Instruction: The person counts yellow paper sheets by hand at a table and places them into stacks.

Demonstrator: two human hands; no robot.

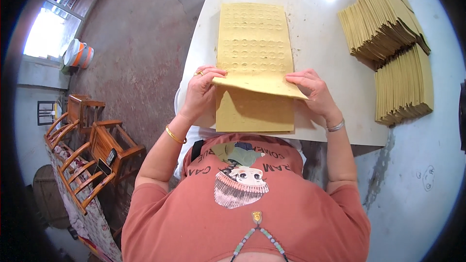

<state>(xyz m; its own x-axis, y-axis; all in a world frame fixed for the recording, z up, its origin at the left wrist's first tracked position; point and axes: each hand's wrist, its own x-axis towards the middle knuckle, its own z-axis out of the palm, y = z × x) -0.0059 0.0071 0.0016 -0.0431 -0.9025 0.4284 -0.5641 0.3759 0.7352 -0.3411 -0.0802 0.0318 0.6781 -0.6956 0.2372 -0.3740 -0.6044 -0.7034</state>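
A yellow paper sheet (255, 47) with rows of round embossed marks lies on the white table before me. Its near end is lifted and bent, and the raised edge casts a shadow on the yellow paper (255, 118) beneath. My left hand (204, 87), with a ring on one finger, pinches the raised end at its left side. On the right side, my right hand (311, 89) holds the same end between thumb and fingers. How many sheets lie underneath cannot be told.
Folded yellow paper stands in two thick bundles, one farther back (382, 18) and one nearer (404, 83), at the table's right. The white table (327, 58) has small scraps on it. Wooden chairs (109, 149) and a bucket (78, 54) stand on the floor at left.
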